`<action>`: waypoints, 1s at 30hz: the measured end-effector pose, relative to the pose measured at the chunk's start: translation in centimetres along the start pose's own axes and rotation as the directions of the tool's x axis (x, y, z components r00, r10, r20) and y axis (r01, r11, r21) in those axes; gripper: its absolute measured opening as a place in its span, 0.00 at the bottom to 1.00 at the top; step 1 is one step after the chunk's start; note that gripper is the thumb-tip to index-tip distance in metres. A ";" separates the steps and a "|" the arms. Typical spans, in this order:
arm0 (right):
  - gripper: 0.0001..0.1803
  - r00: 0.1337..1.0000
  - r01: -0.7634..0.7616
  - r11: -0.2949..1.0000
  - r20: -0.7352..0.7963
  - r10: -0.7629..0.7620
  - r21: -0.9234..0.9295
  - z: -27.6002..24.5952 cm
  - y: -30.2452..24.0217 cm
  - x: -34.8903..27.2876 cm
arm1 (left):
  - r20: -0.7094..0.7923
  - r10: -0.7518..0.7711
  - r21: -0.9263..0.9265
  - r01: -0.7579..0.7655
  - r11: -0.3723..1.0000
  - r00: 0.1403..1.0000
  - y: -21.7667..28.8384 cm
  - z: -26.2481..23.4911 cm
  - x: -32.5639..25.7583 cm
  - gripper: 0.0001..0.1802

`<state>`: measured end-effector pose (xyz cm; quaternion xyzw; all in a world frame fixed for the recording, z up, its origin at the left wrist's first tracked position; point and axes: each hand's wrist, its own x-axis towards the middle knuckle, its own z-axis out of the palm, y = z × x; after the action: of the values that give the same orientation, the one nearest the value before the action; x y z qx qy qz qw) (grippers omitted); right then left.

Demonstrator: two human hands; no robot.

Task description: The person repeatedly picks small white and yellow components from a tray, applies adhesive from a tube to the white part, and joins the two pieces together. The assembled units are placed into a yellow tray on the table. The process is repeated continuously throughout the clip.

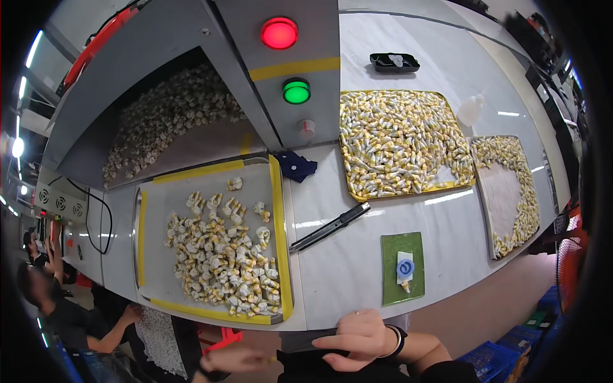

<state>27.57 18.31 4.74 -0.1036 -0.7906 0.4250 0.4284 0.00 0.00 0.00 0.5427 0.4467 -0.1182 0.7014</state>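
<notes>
My right hand [359, 340], with a black band on its wrist, lies below the near edge of the white table [345, 268], fingers loose and pointing left over dark cloth, holding nothing. My left hand [237, 359] is lower and to the left, blurred, fingertips pointing toward the right hand; whether it holds anything is unclear. Closest on the table are a grey tray [148, 230] edged in yellow tape, holding several small white-and-yellow pieces, and a green mat [391, 281] with a blue ring [405, 268] on a white piece. A black utility knife [329, 227] lies between them.
A grey machine [319, 38] with a red light, a green light and a hopper of pieces [169, 115] stands at the back. Two more trays [350, 185] [501, 191] of pieces, a blue cloth [295, 165], a black dish [394, 62] and a bottle [471, 108] lie beyond. Other people sit at lower left.
</notes>
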 end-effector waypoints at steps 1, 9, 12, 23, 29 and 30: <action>0.09 1.000 0.022 1.000 0.012 -0.023 0.022 0.3 -0.1 -0.1 | -0.148 0.225 -0.040 -0.233 0.972 0.963 6.2 -1.4 -4.3 0.17; 0.08 0.999 0.045 0.998 -0.012 -0.044 0.053 -1.9 -0.1 -1.3 | -0.819 0.542 0.565 0.423 0.708 0.186 17.5 -22.8 -6.9 0.17; 0.07 0.999 0.032 0.999 0.039 -0.031 -0.017 -2.8 -2.0 -2.2 | -0.889 0.449 0.428 0.503 0.751 0.087 15.5 -32.2 -6.9 0.22; 0.07 0.930 -0.320 0.935 -0.241 0.279 -0.151 -5.6 -3.5 -8.4 | -0.830 0.529 0.551 0.412 0.725 0.180 11.0 -42.1 -1.9 0.17; 0.05 0.955 -0.253 0.924 -0.228 0.191 -0.286 -7.3 -4.5 -7.0 | -0.679 0.730 0.691 0.407 0.597 0.083 6.9 -43.2 -6.0 0.18; 0.05 0.955 -0.247 0.916 -0.237 0.176 -0.316 -7.7 -4.9 -6.6 | -0.533 0.844 0.716 0.564 0.411 0.060 5.7 -42.9 -8.0 0.18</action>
<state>38.44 16.27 6.68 -0.3045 -0.7884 0.3124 0.4337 -22.21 36.84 9.25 0.7832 0.5593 0.1675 -0.2139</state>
